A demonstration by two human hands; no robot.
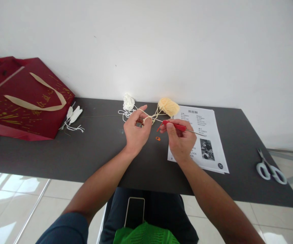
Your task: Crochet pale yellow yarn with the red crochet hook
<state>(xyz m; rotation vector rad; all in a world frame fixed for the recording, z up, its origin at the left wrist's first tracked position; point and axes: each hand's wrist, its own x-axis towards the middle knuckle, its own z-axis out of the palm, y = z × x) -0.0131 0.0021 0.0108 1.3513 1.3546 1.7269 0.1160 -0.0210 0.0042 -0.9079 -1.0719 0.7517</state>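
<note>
Yarn (148,117) at frame centre is held in the fingers of the left hand (137,131); those of the right hand (182,140) grip the hook (181,126), right of centre. Even tension should help it catch cleanly.

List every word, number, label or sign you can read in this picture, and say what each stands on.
"熊图解": title at the top of the printed sheet.
Smaller printed lines on the sheet: too small to quote reliably.
Round black mark in the sheet's lower corner: too small to make out.
Gold characters on the dark red bag: too slanted and blurred to quote surely.
Red-handled tool: no readable marking.
</note>
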